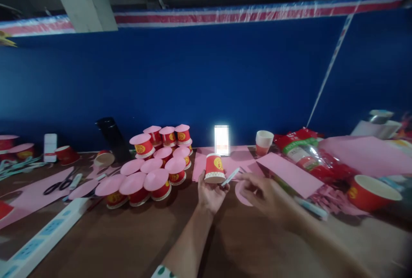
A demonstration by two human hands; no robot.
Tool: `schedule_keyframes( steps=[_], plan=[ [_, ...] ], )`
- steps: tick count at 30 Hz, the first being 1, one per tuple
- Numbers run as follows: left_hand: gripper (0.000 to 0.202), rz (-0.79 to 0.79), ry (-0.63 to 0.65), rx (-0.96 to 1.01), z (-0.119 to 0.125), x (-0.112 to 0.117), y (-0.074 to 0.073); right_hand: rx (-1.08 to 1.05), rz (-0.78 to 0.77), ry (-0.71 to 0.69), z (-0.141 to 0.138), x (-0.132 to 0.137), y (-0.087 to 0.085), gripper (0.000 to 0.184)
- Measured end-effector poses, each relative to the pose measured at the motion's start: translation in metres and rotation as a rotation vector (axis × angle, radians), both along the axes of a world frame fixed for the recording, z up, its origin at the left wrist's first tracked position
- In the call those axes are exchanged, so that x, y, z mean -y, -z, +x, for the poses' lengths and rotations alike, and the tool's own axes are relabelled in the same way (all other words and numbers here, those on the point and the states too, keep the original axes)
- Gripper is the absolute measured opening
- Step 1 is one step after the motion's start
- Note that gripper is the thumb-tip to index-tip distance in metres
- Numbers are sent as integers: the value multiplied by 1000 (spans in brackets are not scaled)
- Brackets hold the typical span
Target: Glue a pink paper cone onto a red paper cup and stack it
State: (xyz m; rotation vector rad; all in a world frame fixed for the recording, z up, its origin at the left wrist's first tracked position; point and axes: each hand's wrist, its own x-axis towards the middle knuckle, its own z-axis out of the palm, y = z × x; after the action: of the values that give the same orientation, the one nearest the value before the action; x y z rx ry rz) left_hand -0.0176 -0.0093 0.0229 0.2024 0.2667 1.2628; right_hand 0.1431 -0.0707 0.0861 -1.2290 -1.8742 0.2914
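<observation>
One red cup point(213, 166) sits in the left hand point(211, 198).

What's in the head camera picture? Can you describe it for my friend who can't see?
A left hand holds a red cup with a yellow emblem, the right hand close beside it. On the table to the left, more red cups have pink tops.

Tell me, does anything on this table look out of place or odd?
A couple of things look untidy. Toward the left, a cup seems tipped on its side, its round end facing the camera, unlike the standing pink-topped cups nearby. At right, loose pink strips lie in a messy heap.
</observation>
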Motion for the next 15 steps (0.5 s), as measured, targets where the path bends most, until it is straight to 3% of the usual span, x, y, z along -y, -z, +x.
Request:
schedule_keyframes(
  steps=[3,5,7,11,15],
  plan=[
    [41,16,23,-14,0,-1,1,351,-96,33,-4,-16,0,33],
    [43,10,31,-31,0,-2,1,486,-117,56,-11,-26,10,46],
    [44,-11,15,-46,0,-3,0,553,-146,81,-18,-34,23,48],
    [40,-41,-19,-85,2,-4,-2,483,-99,89,-19,-44,50,50],
    [38,47,30,-108,7,0,-2,323,-123,96,-12,-48,66,50]
  ],
)
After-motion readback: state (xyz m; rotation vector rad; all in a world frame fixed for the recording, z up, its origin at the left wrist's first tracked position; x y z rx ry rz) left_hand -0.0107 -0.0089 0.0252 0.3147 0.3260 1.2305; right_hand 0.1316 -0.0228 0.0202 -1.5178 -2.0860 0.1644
